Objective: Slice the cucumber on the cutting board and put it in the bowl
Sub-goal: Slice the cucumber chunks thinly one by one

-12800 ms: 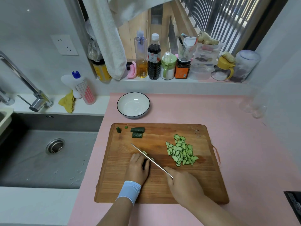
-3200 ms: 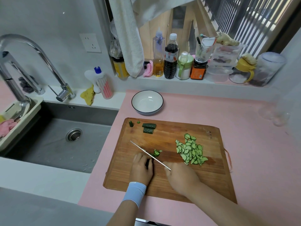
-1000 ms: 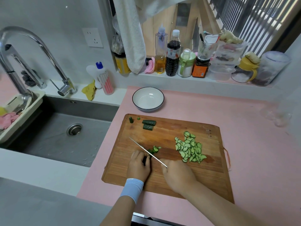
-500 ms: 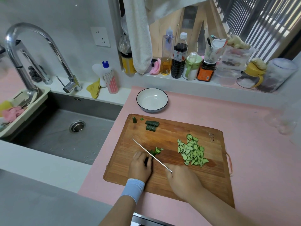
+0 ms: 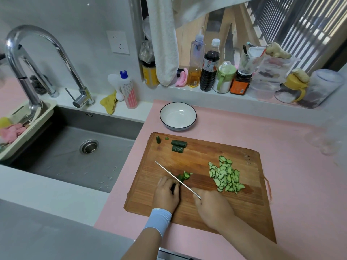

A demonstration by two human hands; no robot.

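**Knife set on the cucumber stub**

The right hand (image 5: 212, 207) grips the knife (image 5: 176, 178) by its handle, the blade angled across the cucumber piece (image 5: 183, 176). The left hand (image 5: 166, 193), fingers curled, pins that piece to the cutting board (image 5: 206, 212). A pile of slices (image 5: 225, 175) lies to the right, and 2 chunks (image 5: 178, 146) sit near the board's far edge. The bowl (image 5: 177, 117) stands just beyond the board on the pink surface (image 5: 291, 166).

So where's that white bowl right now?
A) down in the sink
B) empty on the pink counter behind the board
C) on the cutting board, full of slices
B: the bowl sits empty on the pink counter beyond the cutting board, and the slices lie on the board.
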